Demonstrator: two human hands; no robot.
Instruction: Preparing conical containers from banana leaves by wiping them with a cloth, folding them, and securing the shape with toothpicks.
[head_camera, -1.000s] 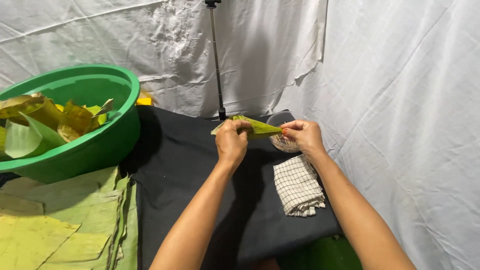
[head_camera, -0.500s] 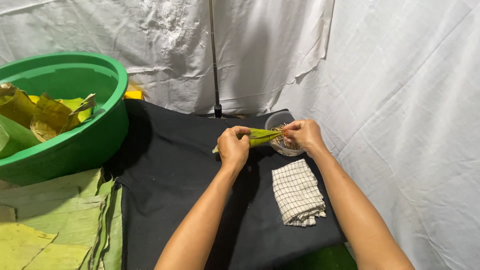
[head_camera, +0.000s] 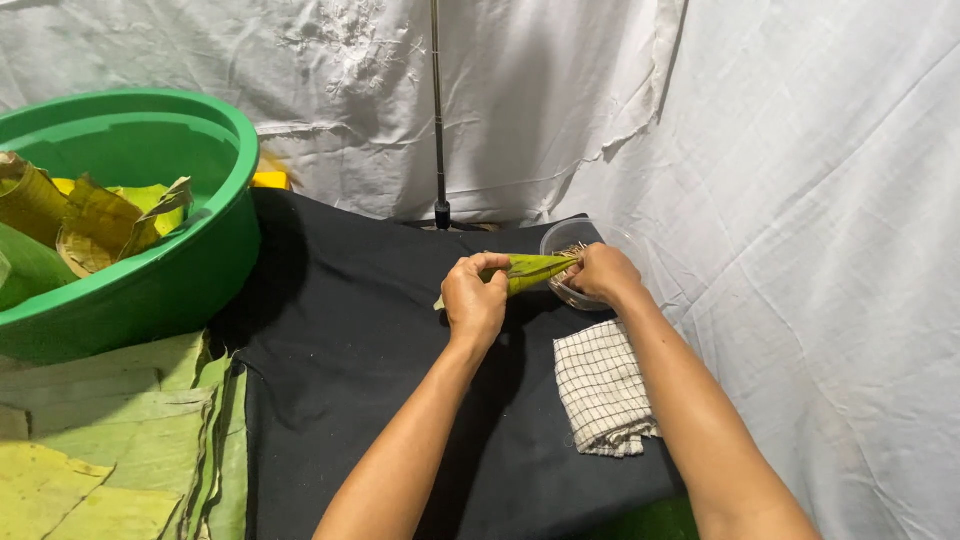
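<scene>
Green leaf folded into a narrow cone-shaped parcel is held above a black-covered tabletop in the head view, with the left hand closed around its wider end and the right hand pinching its pointed tip over a small clear bowl that holds thin sticks. Just below the right hand a white checked cloth lies folded on the tabletop. Far to the left a big green basin holds leaf wraps, flat leaves are stacked below it, and white sheeting hangs behind.
</scene>
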